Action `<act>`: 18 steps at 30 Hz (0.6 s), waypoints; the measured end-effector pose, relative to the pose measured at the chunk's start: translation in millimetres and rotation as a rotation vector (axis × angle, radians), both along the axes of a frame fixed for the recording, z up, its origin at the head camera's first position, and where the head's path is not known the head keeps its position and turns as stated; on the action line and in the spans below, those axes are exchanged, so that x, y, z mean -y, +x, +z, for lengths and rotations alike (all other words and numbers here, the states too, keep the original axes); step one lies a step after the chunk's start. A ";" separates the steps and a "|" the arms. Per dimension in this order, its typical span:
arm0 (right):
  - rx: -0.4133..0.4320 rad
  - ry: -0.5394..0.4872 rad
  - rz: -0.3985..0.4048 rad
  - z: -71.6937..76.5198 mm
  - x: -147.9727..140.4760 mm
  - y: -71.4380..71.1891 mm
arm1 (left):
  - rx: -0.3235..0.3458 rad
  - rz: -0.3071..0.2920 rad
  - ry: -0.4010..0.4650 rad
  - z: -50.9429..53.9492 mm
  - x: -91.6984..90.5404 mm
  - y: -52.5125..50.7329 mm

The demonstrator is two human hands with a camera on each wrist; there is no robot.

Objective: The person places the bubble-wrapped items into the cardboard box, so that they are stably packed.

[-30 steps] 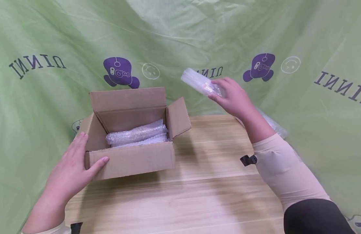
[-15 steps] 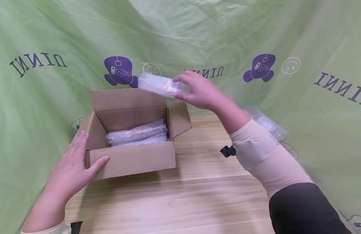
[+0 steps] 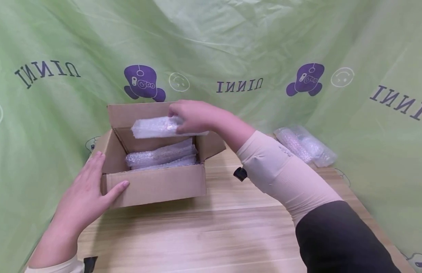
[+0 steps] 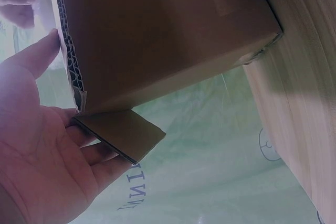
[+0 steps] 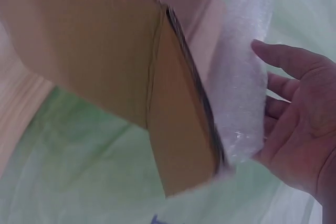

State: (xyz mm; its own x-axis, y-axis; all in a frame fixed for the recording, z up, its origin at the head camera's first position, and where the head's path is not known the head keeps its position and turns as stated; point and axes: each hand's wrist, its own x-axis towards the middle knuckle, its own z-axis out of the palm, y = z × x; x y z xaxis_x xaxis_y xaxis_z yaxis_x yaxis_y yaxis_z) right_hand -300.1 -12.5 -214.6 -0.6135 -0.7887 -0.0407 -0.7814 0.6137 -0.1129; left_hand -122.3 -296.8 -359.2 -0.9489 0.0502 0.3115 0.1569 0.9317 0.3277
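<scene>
An open cardboard box [image 3: 156, 185] stands at the left of the table, with bubble-wrapped bundles [image 3: 163, 153] lying inside. Over its back part, my right hand [image 3: 197, 117] grips another bubble-wrapped bundle [image 3: 149, 127] between thumb and fingers. The right wrist view shows this bundle [image 5: 241, 77] beside a box flap [image 5: 181, 119], pinched by the right hand [image 5: 299, 108]. My left hand [image 3: 82, 193] rests on the box's front left corner, thumb on the front wall; in the left wrist view the left hand [image 4: 47, 150] has its fingers behind a side flap [image 4: 123, 132].
More bubble-wrapped bundles [image 3: 315, 146] lie at the table's back right, close to the green curtain [image 3: 231, 45]. The wooden table [image 3: 197, 235] extends in front of the box. The box's right flap [image 3: 211, 146] sticks outward.
My right hand has carried its bundle leftward and down, from right of the box to over its opening. The bundles at the back right are now fully uncovered. My left hand stays on the box.
</scene>
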 end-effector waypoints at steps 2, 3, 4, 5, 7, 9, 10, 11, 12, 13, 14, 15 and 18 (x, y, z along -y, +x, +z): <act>0.030 0.044 0.012 -4.4 10.2 -1.0 | 0.001 -0.002 -0.003 0.4 -0.2 -0.7; 0.042 0.064 0.018 -7.3 15.1 -1.4 | 0.002 -0.002 -0.005 0.6 -0.3 -0.8; 0.061 0.083 0.021 -10.5 20.3 -1.5 | 0.004 -0.001 -0.005 0.4 -0.1 -0.4; 0.073 0.105 0.021 -14.1 25.4 -1.4 | 0.004 -0.001 -0.004 0.3 0.1 -0.1; 0.084 0.145 0.021 -22.6 34.5 -1.1 | 0.006 0.000 -0.005 0.0 0.3 0.5; 0.083 0.185 0.021 -33.0 42.1 -1.1 | 0.006 0.000 -0.002 -0.1 0.3 0.9; 0.077 0.205 0.021 -38.5 45.3 -0.9 | 0.006 0.001 0.000 -0.1 0.3 1.1; 0.066 0.224 0.023 -44.1 48.0 -0.7 | 0.004 0.000 0.001 -0.1 0.2 1.0; 0.060 0.243 0.023 -49.6 50.2 -0.5 | 0.003 -0.001 0.002 -0.1 0.2 1.0; 0.053 0.261 0.020 -54.8 52.0 -0.4 | 0.002 -0.003 0.003 -0.2 0.2 0.8; 0.048 0.277 0.017 -59.2 53.1 0.0 | -0.001 -0.005 0.004 -0.2 0.2 0.5; 0.044 0.289 0.011 -63.1 53.8 0.4 | -0.004 -0.006 0.006 -0.2 0.1 0.2; 0.034 0.302 -0.005 -69.7 53.7 1.1 | -0.010 -0.010 0.008 -0.2 0.2 -1.0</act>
State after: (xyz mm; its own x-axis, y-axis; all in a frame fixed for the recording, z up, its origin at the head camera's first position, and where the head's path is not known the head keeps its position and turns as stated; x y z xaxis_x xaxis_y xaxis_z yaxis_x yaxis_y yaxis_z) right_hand -299.0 -66.2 -284.3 -0.6115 -0.7348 -0.2935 -0.7772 0.6273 0.0489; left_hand -123.3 -297.0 -359.4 -0.9453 0.0572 0.3211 0.1695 0.9273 0.3337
